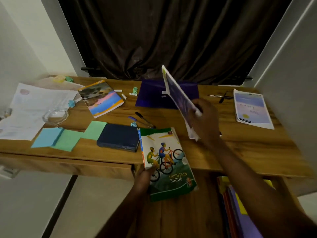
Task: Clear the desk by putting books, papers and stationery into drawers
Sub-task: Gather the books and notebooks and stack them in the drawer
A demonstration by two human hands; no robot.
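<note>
Step in hand: gathering two books from the desk [240, 152] for the open drawer [180, 219], I judge.
Left hand [144, 177]: at 6 o'clock, it holds the cycling book [164, 162] at its lower left edge. The thumb lies on the cover and the other fingers are hidden beneath.
Right hand [204, 121]: near 2 o'clock, the fingers are curled round the lower end of the purple book [178, 95], which stands raised and tilted above the desk.
Drawer: at 5 o'clock under the desk edge, with coloured folders [235, 208] already inside.
Advice: lay the purple book flat on the cycling book with spines together, then lower both into the free left part of the drawer.
Readable writing: "MOUNTAIN BIKING" on the cycling book.
White booklet [252, 109]: at 2 o'clock; its print is upside down and blurred.
</note>
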